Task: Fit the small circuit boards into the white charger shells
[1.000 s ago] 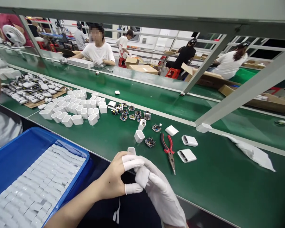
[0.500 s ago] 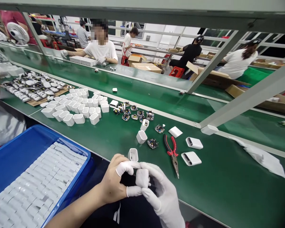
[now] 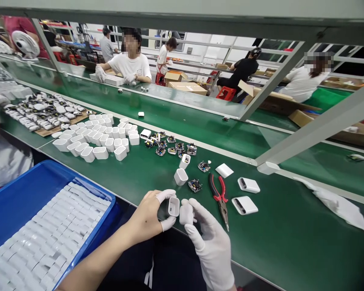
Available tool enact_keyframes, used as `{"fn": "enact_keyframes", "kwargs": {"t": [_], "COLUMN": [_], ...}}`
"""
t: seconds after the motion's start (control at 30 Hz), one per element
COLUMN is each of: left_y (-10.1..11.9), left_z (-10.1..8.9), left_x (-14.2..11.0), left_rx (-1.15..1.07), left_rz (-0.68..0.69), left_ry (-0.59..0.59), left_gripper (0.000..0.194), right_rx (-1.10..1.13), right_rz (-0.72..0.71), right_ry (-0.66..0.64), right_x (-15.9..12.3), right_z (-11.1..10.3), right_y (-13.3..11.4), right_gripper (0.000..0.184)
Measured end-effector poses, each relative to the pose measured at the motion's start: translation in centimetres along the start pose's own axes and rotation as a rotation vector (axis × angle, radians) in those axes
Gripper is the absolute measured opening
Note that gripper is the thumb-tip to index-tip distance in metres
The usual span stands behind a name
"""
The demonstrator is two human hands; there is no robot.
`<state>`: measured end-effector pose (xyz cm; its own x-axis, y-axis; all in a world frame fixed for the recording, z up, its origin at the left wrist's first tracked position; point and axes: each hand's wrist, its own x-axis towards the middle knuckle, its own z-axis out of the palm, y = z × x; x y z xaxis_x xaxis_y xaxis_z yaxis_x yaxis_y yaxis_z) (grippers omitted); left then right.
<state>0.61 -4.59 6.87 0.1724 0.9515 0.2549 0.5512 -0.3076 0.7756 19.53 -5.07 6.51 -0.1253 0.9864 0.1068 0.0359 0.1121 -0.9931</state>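
Observation:
My left hand (image 3: 150, 216), bare but for white finger cots, pinches a white charger shell (image 3: 173, 206) at the near edge of the green bench (image 3: 285, 238). My right hand (image 3: 208, 238), in a white glove, holds a second white charger piece (image 3: 186, 214) just right of it. The two pieces sit side by side, slightly apart. A loose white shell (image 3: 180, 176) and a small circuit board (image 3: 195, 185) lie just beyond my hands.
Red-handled pliers (image 3: 220, 198) and two white flat cases (image 3: 244, 205) lie right of my hands. Several empty white shells (image 3: 97, 139) stand at left, circuit boards (image 3: 170, 146) behind. A blue tray (image 3: 21, 194) of white parts sits lower left. A white cloth (image 3: 336, 204) lies right. Other people work beyond.
My left hand has let go of the piece both hands held and taken the shell that stood on the bench edge. My right hand now holds its piece alone.

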Motion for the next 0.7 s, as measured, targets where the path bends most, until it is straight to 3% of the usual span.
{"fn": "enact_keyframes", "kwargs": {"t": [0.27,0.43,0.7], "left_y": [-0.2,-0.4,-0.7], "left_z": [0.0,0.3,0.4], "left_x": [0.1,0.1,-0.2], "left_rx": [-0.095,-0.16,-0.114], "left_rz": [0.035,0.014,0.04], "left_ry": [-0.045,-0.044,-0.046], "left_gripper": [0.062,0.056,0.079], "right_rx": [-0.326,-0.373,-0.419], "right_rz": [-0.308,-0.349,-0.424], "right_ry": [-0.061,-0.1,-0.115], "right_x": [2.1,2.8,3.0], "right_z": [0.2,0.5,0.4], "right_y": [0.0,-0.4,-0.5], "right_gripper": [0.047,0.046,0.047]}}
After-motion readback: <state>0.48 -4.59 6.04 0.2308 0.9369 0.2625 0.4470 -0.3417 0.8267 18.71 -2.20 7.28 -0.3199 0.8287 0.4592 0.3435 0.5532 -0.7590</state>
